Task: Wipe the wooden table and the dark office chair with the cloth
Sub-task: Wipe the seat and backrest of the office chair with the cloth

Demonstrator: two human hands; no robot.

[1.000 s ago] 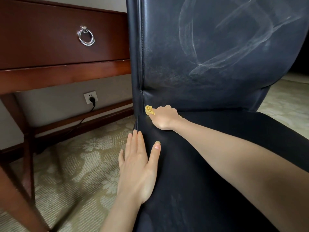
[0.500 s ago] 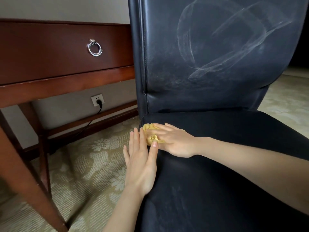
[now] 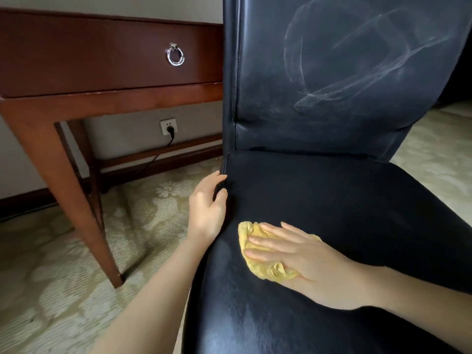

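Crumpled yellow cloth (image 3: pixel 258 264) on smeared black chair (image 3: pixel 332 200), pressed by straight fingers of the right hand (image 3: pixel 306 259); left hand (image 3: pixel 204 210) curls round the seat edge; wooden table (image 3: pixel 102 54) beside

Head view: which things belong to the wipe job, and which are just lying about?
Job: cloth, pressed under the flat right hand; chair, seat edge held by the left hand; table.
Just there: drawer ring, socket, plug, carpet.
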